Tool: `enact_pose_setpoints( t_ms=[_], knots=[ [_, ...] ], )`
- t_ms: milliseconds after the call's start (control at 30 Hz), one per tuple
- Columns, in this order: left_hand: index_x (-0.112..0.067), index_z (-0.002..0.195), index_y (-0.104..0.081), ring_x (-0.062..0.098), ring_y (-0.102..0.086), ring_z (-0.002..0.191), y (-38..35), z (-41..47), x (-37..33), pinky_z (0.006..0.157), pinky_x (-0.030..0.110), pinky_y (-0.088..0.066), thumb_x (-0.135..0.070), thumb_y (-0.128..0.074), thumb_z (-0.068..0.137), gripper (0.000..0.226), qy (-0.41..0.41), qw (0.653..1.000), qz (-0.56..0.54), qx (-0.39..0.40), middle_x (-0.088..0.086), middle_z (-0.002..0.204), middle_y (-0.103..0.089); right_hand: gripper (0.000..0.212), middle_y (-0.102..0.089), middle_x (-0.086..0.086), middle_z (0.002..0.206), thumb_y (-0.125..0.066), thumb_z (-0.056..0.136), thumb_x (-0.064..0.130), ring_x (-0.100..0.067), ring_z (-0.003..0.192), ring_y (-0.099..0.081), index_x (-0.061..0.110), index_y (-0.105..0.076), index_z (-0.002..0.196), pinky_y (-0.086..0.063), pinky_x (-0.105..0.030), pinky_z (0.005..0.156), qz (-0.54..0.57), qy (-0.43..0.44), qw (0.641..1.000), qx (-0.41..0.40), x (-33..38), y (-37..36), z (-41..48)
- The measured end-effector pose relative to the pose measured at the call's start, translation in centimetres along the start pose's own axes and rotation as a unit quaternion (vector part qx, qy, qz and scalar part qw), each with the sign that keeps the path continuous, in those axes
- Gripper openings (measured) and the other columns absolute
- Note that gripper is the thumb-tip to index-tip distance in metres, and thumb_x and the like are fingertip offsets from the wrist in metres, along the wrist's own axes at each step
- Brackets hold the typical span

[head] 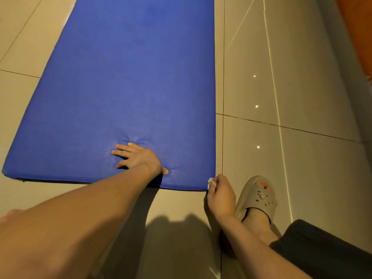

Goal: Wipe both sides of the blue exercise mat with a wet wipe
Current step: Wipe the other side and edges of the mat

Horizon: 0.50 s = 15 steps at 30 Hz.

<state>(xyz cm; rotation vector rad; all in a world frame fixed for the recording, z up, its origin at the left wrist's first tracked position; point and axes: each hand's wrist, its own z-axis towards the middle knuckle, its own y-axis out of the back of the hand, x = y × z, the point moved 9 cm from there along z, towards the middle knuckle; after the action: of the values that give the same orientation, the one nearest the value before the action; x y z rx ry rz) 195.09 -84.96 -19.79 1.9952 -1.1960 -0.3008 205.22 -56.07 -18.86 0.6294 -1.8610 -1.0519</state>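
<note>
Nearest the camera, two bare forearms are reaching forward over the tiled floor, the left one crossing from the lower left corner and the right one coming in from the lower right. A dark garment is covering the leg at the lower right edge. A shadow is falling on the tiles between the arms.

Just beyond, a foot in a beige sandal is standing on the floor, beside the mat's near right corner and just right of the right hand.

The right hand is curling its fingers and pinching a small white wipe. The wipe is touching the near right corner of the mat, right at its edge. Only a small bit of the wipe is showing past the fingers.

A little farther in, the left hand is pressing down on the mat's top face close to its near edge, right of centre. Its fingers are spreading flat and pointing left, the thumb is sticking out toward the near edge, and the padded blue surface is dimpling and creasing around the hand.

The mat is lying flat on the floor, its long sides running away from the person and out of view at the top. Its right side is running along a tile joint.

Small light spots are glinting on the glossy tiles to the right. At the far upper right corner, part of an orange thing is showing; what it is cannot be told.
</note>
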Motion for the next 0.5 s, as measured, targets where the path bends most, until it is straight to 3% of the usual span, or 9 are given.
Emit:
enact_pose_setpoints(
  t_ms=[100,233,300,367,433,500],
  knots=[
    [0.0,0.158,0.009,0.052,0.0,0.151,0.2,-0.2,0.2,0.114,0.061,-0.031,-0.08,-0.086,0.037,0.174,-0.019,1.0,-0.003,-0.016,0.031,0.163,0.007,0.008,-0.059,0.005,0.09,-0.053,0.102,0.025,-0.008,0.076,-0.057,0.021,-0.053,0.096,-0.044,-0.021,0.06,0.033,-0.069,0.997,-0.024,-0.4,-0.3,-0.3],
    [-0.003,0.158,0.011,0.05,0.003,0.152,-0.2,-0.6,1.0,0.116,0.057,-0.026,-0.088,-0.075,0.05,0.163,-0.083,0.996,0.005,-0.024,0.03,0.164,0.009,0.012,-0.061,-0.001,0.101,-0.046,0.105,0.028,-0.021,0.087,-0.063,0.018,-0.051,0.099,-0.051,-0.031,0.075,0.074,-0.142,0.985,-0.069,1.0,-2.4,-2.5],
    [-0.007,0.16,0.005,0.048,0.002,0.152,-0.1,-0.8,1.8,0.117,0.054,-0.026,-0.087,-0.072,0.059,0.149,-0.134,0.99,0.014,-0.03,0.029,0.164,0.006,0.016,-0.06,-0.002,0.1,-0.045,0.105,0.028,-0.025,0.085,-0.063,0.016,-0.052,0.097,-0.045,-0.029,0.07,0.055,-0.109,0.989,-0.079,3.8,-3.7,-3.5],
    [-0.012,0.156,-0.022,0.045,-0.014,0.15,0.6,-0.5,2.9,0.109,0.051,-0.038,-0.08,-0.072,0.068,0.122,-0.195,0.979,0.006,-0.053,0.025,0.163,-0.013,0.016,-0.058,-0.002,0.099,-0.047,0.104,0.027,-0.026,0.081,-0.061,0.015,-0.054,0.096,-0.039,-0.029,0.066,0.037,-0.042,0.996,-0.073,6.9,-5.3,-4.2],
    [-0.016,0.135,-0.047,0.037,-0.042,0.133,2.1,-0.1,4.6,0.091,0.045,-0.049,-0.076,-0.071,0.071,0.091,-0.257,0.961,-0.002,-0.1,0.016,0.143,-0.044,0.014,-0.057,-0.002,0.098,-0.05,0.103,0.025,-0.025,0.078,-0.06,0.015,-0.057,0.096,-0.041,-0.03,0.063,0.019,0.047,0.998,-0.039,9.7,-6.8,-4.6],
    [-0.018,0.128,-0.051,0.033,-0.05,0.119,3.7,0.4,6.8,0.087,0.044,-0.049,-0.079,-0.07,0.069,0.086,-0.288,0.943,0.01,-0.165,0.009,0.128,-0.051,0.013,-0.057,-0.002,0.097,-0.053,0.102,0.025,-0.024,0.077,-0.06,0.016,-0.058,0.097,-0.049,-0.034,0.062,-0.024,0.133,0.991,-0.005,10.6,-7.1,-4.4]
  ],
)
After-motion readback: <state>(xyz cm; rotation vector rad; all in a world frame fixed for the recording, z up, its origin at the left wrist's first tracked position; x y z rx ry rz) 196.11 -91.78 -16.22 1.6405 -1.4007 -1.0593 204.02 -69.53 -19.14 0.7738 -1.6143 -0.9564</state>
